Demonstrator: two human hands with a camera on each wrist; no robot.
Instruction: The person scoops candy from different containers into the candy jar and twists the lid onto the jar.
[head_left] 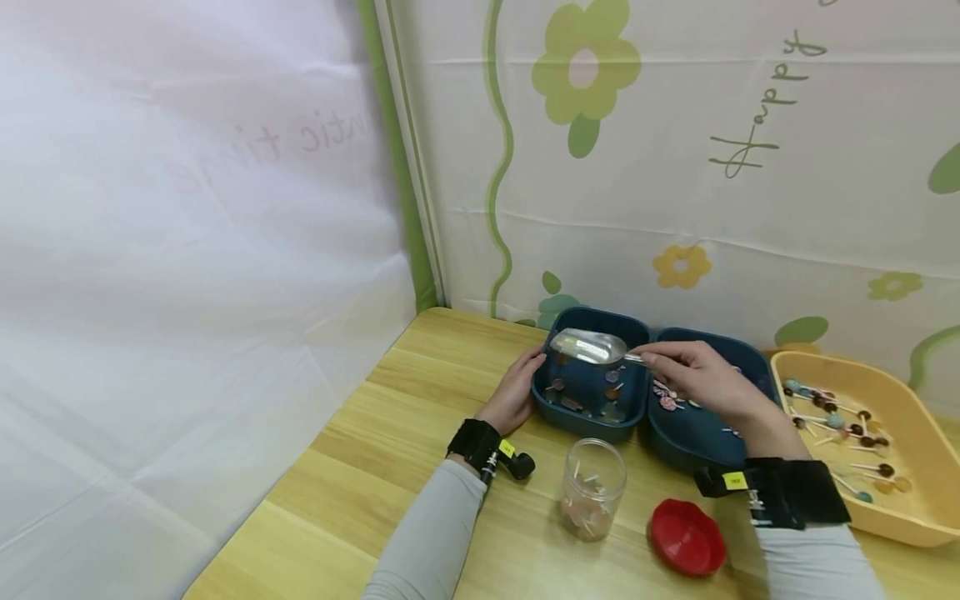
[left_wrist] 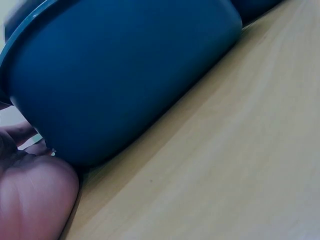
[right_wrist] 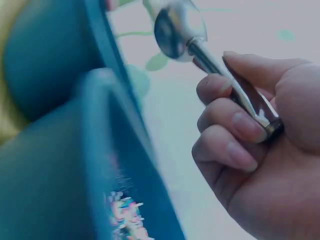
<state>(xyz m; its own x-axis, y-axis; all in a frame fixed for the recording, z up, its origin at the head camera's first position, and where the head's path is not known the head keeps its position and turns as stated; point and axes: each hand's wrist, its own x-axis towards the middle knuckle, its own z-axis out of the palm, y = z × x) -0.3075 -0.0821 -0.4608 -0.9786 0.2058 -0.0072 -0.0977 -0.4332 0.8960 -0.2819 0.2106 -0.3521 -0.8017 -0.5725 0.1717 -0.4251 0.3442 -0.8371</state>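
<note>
My right hand (head_left: 701, 379) grips the handle of a metal scoop (head_left: 588, 346), its fingers curled round it in the right wrist view. The scoop's bowl is over the left blue bin (head_left: 592, 429), and nothing can be made out in it. Several wrapped lollipops (head_left: 612, 392) lie on that bin's floor. My left hand (head_left: 513, 396) rests against the bin's left outer side, fingertips at the rim; the left wrist view shows the palm by its lower corner. In front stands an uncapped clear jar (head_left: 592, 492), partly filled with lollipops, their white sticks showing.
Beside the jar lies a red lid (head_left: 687, 537). A second blue bin (head_left: 697, 446) with wrapped lollipops stands right of the first, partly under my right arm. Further right is a yellow bin (head_left: 926, 475) of ball lollipops. A printed curtain (head_left: 600, 208) hangs behind the wooden table (head_left: 360, 467).
</note>
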